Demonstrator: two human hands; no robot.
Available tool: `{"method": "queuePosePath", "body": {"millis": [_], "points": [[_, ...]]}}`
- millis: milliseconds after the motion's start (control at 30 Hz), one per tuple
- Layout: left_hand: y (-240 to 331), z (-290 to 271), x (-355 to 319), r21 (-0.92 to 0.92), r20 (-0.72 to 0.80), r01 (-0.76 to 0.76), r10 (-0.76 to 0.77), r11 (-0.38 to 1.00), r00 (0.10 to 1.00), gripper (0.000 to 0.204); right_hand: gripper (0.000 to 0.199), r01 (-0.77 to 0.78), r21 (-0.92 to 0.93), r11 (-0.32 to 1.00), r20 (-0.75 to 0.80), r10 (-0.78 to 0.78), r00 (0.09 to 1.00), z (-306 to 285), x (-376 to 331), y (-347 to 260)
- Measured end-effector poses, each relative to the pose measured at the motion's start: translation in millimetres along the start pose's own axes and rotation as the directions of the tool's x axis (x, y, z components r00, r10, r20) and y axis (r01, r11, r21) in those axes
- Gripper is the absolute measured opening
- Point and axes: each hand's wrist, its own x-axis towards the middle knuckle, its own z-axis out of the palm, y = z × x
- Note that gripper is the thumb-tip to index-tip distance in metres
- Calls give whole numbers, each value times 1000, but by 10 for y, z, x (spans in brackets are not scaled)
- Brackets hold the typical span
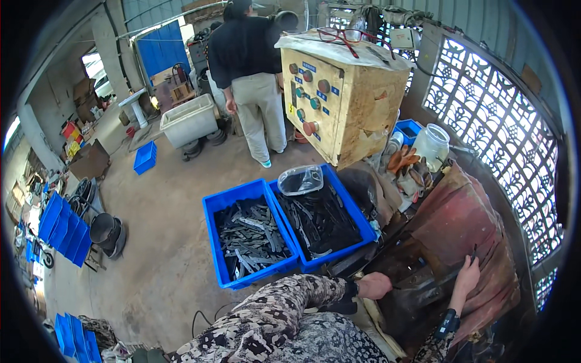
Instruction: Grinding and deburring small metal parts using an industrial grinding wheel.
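I sit at a dark, oily machine bed (417, 272) with a rust-red cover (466, 224). My left hand (374, 285) is closed in a fist at the bed's left edge, apparently around a dark flat metal strip. My right hand (467, 275) reaches up onto the bed's right side, fingertips against a thin dark part; whether it grips it is unclear. Just left of my left hand stand two blue crates (212, 209) (357, 212), both filled with dark metal strips (251, 239). A clear plastic bag (301, 179) lies on the right crate's far rim.
A yellowed control box (351, 103) with round buttons stands behind the crates, red glasses (342, 35) on top. Another person (251, 72) stands beyond it, back turned. A clear jar (431, 144) and orange gloves (402, 160) sit right; a white tub (189, 121) and more blue bins (63, 230) left.
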Motion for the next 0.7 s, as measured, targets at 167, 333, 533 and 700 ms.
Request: {"method": "queuePosePath", "body": {"millis": [167,333,533,700], "points": [[-31,122,-7,-23,-51,-73,71,997,996,11,36,13,1,1000,4,-13,1000,16,-58,119],[-42,343,-55,55,-10,-114,115,992,993,6,36,-4,-17,1000,2,4,1000,25,-94,167],[-72,261,-13,-59,-268,-154,133,986,954,15,36,-8,-28,1000,24,9,1000,-49,5,42],[-313,415,48,-227,-85,-111,94,967,992,12,35,25,-19,1000,29,-24,999,-70,44,-131]]}}
